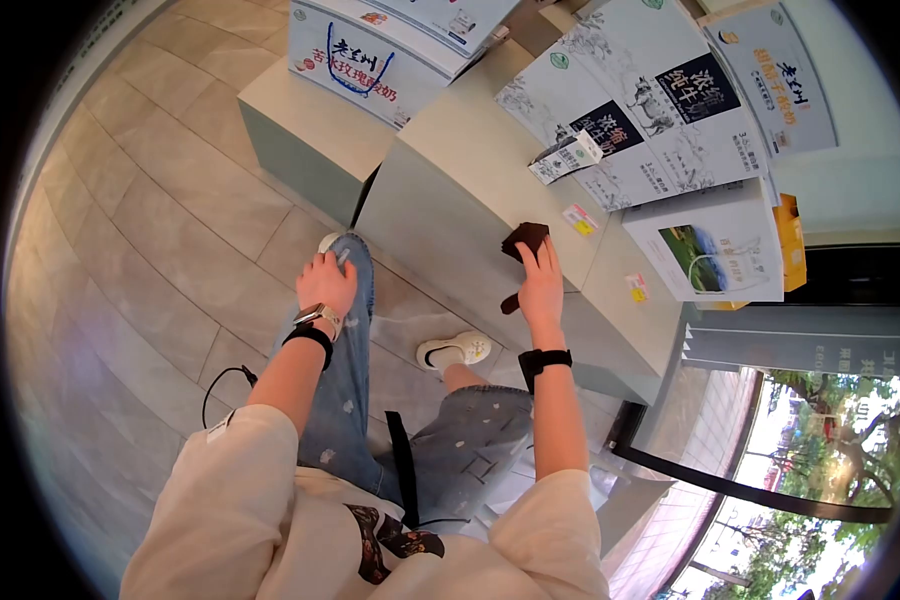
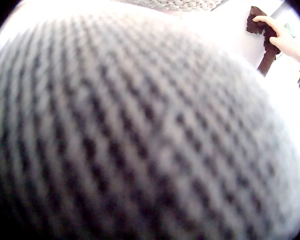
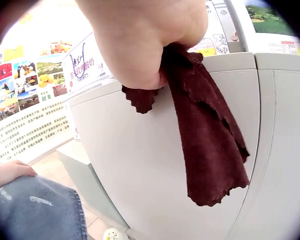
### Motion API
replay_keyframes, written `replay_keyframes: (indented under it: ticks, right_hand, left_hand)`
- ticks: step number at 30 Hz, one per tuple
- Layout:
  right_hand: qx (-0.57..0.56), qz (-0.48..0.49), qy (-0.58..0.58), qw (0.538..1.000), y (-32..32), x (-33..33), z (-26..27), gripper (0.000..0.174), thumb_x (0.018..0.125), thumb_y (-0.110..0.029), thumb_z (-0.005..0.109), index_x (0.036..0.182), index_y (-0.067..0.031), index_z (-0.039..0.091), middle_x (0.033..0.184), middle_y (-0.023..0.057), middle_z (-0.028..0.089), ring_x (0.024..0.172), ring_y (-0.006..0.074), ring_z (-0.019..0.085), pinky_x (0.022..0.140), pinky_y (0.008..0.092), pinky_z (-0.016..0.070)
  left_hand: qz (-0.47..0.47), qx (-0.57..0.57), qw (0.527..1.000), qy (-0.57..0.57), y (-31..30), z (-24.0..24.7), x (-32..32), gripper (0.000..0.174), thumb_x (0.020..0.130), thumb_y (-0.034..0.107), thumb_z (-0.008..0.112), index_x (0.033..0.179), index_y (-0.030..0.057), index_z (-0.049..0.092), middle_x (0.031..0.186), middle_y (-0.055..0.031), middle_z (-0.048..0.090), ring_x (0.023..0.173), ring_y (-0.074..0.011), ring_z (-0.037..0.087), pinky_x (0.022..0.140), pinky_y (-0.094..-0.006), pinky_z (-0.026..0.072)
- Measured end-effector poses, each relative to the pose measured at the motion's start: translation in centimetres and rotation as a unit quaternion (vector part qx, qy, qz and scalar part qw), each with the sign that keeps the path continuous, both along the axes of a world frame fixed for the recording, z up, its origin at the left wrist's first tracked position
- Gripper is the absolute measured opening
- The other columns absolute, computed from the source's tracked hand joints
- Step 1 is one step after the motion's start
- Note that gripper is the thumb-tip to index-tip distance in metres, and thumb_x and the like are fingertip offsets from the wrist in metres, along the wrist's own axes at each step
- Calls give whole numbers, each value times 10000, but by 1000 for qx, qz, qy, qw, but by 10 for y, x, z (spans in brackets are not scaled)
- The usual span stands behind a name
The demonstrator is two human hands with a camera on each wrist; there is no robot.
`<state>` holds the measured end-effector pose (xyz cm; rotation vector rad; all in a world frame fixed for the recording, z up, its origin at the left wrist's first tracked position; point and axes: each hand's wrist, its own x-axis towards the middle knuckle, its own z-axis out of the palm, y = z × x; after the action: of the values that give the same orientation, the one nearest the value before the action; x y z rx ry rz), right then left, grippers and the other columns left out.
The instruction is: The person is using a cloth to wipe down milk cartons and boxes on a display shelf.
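Observation:
A dark maroon cloth (image 3: 210, 150) with a scalloped edge hangs from my right hand (image 1: 541, 292). The fingers are curled round its bunched upper part, and its loose end falls in front of a white cabinet (image 3: 135, 150). In the head view, part of the cloth (image 1: 526, 238) shows at the cabinet's top edge beyond the fingers. My left hand (image 1: 327, 284) rests on the knee of my jeans (image 1: 355, 330), its fingers lying relaxed on the denim. Blurred denim (image 2: 140, 135) fills most of the left wrist view and hides that hand there.
White milk cartons (image 1: 660, 95) stand on the cabinet top, with a small price card (image 1: 568, 157) and price labels before them. A blue-handled gift box (image 1: 360, 60) sits on a lower cabinet (image 1: 315, 110). A picture-printed box (image 1: 710, 250) is nearer the window. Tiles (image 1: 185, 210) cover the floor.

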<state>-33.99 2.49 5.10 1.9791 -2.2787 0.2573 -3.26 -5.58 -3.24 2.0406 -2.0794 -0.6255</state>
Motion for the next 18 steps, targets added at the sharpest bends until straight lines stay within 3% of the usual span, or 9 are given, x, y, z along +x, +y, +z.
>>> replay_keyframes:
  ticks: [2, 5, 11, 15, 16, 18]
  right_hand:
    - [-23, -4, -9, 1000, 0, 3, -2, 537, 697, 115, 510, 1182, -113, 538, 1315, 125, 449, 1293, 312, 350, 1013, 417, 360]
    - [-52, -13, -16, 998, -4, 10, -7, 484, 709, 103, 511, 1148, -96, 543, 1315, 126, 451, 1284, 323, 355, 1019, 423, 353]
    - [-71, 13, -39, 997, -29, 21, -9, 442, 721, 86, 506, 1123, -93, 548, 1290, 133, 471, 1272, 331, 366, 1029, 431, 343]
    - [-74, 51, -40, 995, -58, 46, -7, 461, 720, 87, 498, 1143, -89, 544, 1280, 140, 475, 1267, 333, 370, 1033, 441, 336]
    - [-78, 73, -27, 994, -67, 55, -8, 486, 700, 92, 487, 1154, -73, 548, 1267, 179, 476, 1262, 351, 374, 1035, 424, 337]
    - [-50, 87, -11, 995, -83, 73, -7, 496, 718, 77, 508, 1192, -67, 531, 1284, 166, 466, 1289, 327, 347, 1065, 426, 301]
  left_hand:
    - [-3, 96, 995, 9, -4, 26, 0, 362, 869, 341, 466, 1052, 53, 588, 1044, -112, 598, 972, -299, 569, 811, -417, 458]
    - [-7, 117, 993, 14, -5, 30, -1, 362, 868, 343, 467, 1050, 56, 591, 1048, -106, 597, 971, -293, 568, 817, -422, 451]
    - [1, 104, 994, 37, -4, 25, -4, 355, 869, 343, 462, 1031, 56, 594, 1060, -99, 592, 982, -287, 563, 837, -428, 434]
    - [-6, 24, 1000, -4, 1, 4, -5, 348, 867, 335, 461, 1020, 52, 593, 1054, -99, 593, 985, -287, 559, 831, -424, 435]
    - [-8, 24, 1000, -7, 1, 3, -5, 347, 867, 334, 460, 1021, 52, 593, 1052, -99, 593, 983, -287, 559, 829, -423, 435]
    - [-10, 26, 1000, -10, 0, 3, -5, 344, 867, 331, 460, 1018, 53, 594, 1045, -100, 594, 976, -287, 558, 824, -422, 436]
